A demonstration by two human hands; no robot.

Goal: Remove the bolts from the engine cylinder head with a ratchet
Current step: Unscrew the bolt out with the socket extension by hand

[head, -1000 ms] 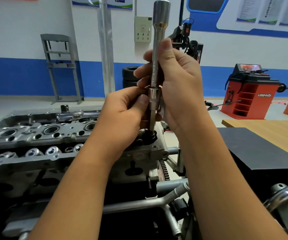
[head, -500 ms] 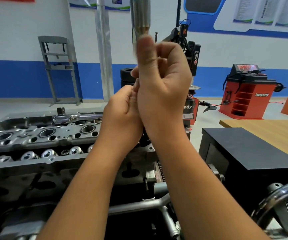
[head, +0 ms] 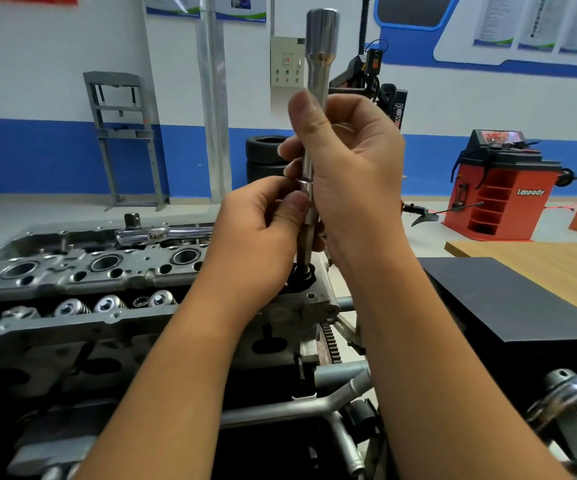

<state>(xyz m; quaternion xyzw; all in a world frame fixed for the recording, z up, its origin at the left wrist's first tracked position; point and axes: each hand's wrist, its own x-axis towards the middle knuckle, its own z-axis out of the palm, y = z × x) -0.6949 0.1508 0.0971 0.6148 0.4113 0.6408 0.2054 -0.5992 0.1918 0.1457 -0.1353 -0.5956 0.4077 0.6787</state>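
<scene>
The right hand point(head: 352, 174) grips the long extension bar point(head: 316, 98) upright while the left hand point(head: 266, 223) pinches the socket point(head: 306, 199) at its lower end, over a bolt hole at the right end of the cylinder head point(head: 82, 271). I judge the tool is being seated; next the ratchet point(head: 165, 233), lying on the far edge of the head, must be fitted on top. The red machine point(head: 501, 188) reads "Lanpody".

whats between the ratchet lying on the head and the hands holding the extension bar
In the head view, only cylinder head casting lies there: the round bore and small bolt holes sit between the ratchet and the left hand. No loose tool or bolt shows.
</scene>
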